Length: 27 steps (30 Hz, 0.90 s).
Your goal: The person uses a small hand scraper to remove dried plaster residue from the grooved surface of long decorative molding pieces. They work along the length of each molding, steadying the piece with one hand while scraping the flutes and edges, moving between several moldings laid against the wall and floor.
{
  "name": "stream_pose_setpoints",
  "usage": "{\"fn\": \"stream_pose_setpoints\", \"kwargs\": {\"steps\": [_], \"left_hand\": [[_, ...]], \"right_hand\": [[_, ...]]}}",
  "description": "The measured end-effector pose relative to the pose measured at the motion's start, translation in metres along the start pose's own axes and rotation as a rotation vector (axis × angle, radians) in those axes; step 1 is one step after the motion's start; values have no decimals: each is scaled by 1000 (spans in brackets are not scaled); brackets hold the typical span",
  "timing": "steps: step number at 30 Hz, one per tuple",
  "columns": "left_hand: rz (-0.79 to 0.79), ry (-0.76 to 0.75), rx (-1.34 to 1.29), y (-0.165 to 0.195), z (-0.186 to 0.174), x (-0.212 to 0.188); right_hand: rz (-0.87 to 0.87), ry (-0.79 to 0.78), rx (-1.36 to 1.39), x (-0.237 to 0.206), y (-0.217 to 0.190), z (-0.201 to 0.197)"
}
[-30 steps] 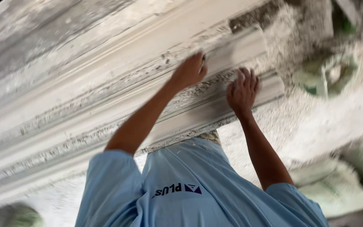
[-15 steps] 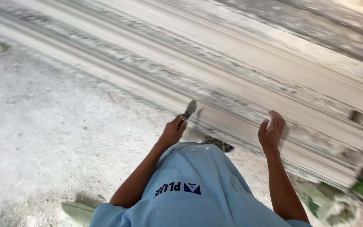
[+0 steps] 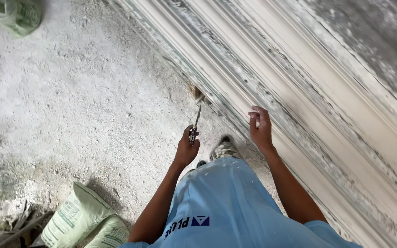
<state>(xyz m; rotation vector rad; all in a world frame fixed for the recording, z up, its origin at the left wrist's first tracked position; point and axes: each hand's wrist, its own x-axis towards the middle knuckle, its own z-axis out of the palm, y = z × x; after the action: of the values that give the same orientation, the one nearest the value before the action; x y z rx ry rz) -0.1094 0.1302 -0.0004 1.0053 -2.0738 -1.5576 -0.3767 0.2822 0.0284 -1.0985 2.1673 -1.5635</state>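
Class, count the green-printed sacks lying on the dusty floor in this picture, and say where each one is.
3. One sack lies at the top left corner. Two sacks lie side by side at the bottom left, partly cut off; others may lie out of view.

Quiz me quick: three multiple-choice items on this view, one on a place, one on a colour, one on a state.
1. Where are the sacks?
A. lower left on the floor
B. on the moulding
C. in the right hand

2. What colour is the shirt?
A. red
B. light blue
C. black

3. What is the left hand doing?
A. empty and open
B. flat on the floor
C. gripping a thin blade tool

Key: 1 A, they lie by the floor's lower left edge; 2 B, the fabric is pale blue; 3 C, fingers close round the handle.
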Motion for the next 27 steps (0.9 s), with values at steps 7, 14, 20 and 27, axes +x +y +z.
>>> {"fn": "stream_pose_setpoints", "kwargs": {"steps": [7,14,20,27], "left_hand": [[-188,145,-37,-9,-37,95],[69,258,-12,15,-72,269],[249,409,432,41,-42,436],[-327,-19,71,57,-53,518]], "right_hand": [[428,-139,-108,117,18,74],[-225,-204,-470,320,13,150],[112,-349,-859,398,20,204],[218,-329,-881,387,46,209]]}}
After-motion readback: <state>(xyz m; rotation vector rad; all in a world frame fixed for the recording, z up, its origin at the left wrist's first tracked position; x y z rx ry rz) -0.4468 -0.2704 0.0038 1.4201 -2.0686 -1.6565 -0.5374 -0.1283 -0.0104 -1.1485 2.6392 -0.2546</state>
